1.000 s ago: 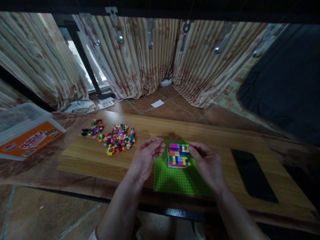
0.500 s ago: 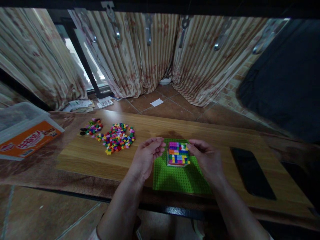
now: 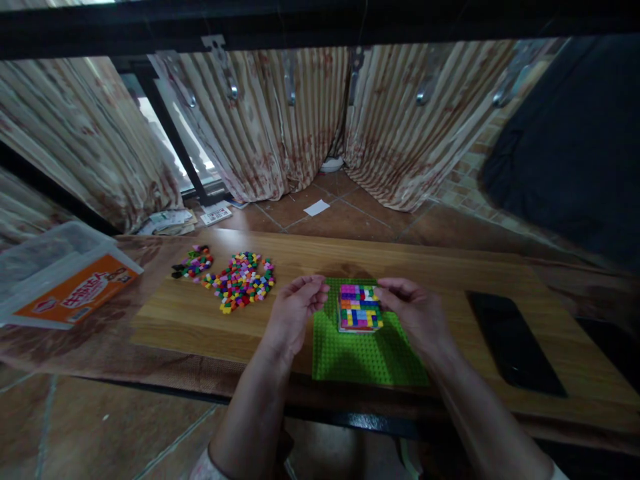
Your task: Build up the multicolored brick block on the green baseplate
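Observation:
A block built of many-coloured toy bricks (image 3: 359, 310) stands on a green studded baseplate (image 3: 345, 360), towards its back. Just left of the block is my left hand (image 3: 299, 303), fingers curled and thumb against the forefinger; whether anything small sits between them is hidden. My right hand (image 3: 414, 308) reaches the block's back right corner. Its thumb and forefinger pinch at a small yellow toy brick (image 3: 375, 294) on the top layer there. The other right fingers are bent behind the thumb.
Loose coloured bricks lie in a large pile (image 3: 245, 280) and a smaller pile (image 3: 196, 261) on the wooden board (image 3: 200, 327). A clear plastic tub (image 3: 65, 280) with an orange label stands at far left. On the right lies a black phone-like slab (image 3: 515, 343).
The whole view has shifted a little, with the piles and tub appearing further right and lower. Both hands keep nearly the same pose around the block.

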Action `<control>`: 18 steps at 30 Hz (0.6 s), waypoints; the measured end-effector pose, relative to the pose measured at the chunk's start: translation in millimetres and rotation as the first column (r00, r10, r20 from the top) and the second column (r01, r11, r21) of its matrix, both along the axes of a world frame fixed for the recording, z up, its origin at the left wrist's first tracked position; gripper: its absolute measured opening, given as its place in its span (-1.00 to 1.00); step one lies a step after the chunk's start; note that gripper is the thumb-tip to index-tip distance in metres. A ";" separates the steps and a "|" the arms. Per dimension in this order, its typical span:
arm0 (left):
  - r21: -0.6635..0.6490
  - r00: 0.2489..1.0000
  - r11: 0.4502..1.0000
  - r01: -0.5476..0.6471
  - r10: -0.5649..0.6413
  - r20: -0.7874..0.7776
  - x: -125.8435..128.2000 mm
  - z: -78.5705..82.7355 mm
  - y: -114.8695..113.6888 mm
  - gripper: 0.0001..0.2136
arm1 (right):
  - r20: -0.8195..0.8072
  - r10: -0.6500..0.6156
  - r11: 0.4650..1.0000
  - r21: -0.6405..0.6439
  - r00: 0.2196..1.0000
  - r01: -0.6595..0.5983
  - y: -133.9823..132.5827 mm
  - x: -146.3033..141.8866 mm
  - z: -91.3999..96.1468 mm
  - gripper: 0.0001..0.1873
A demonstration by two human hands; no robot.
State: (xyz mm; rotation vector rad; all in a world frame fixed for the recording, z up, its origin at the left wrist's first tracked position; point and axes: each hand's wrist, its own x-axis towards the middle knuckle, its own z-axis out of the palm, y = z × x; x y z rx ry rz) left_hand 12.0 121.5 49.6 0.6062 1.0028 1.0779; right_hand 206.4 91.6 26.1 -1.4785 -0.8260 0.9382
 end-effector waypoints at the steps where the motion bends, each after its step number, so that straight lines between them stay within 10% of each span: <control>1: 0.013 1.000 1.000 -0.014 0.015 -0.024 -2.8 -0.6 1.6 -0.72 | 0.007 0.008 1.000 -0.004 1.000 -0.008 -0.4 0.9 -1.3 -0.59; 9: 0.272 0.818 0.950 -0.155 0.278 -0.504 -68.1 -14.8 37.6 -0.83 | -0.074 -0.095 0.995 -0.030 0.993 0.093 -4.5 8.2 -7.7 -0.59; 18: 0.105 0.076 0.980 0.168 0.093 -0.993 -103.0 -18.1 30.1 -0.83 | 0.091 -0.075 0.992 -0.093 0.993 0.084 -6.0 9.0 -3.4 -0.57</control>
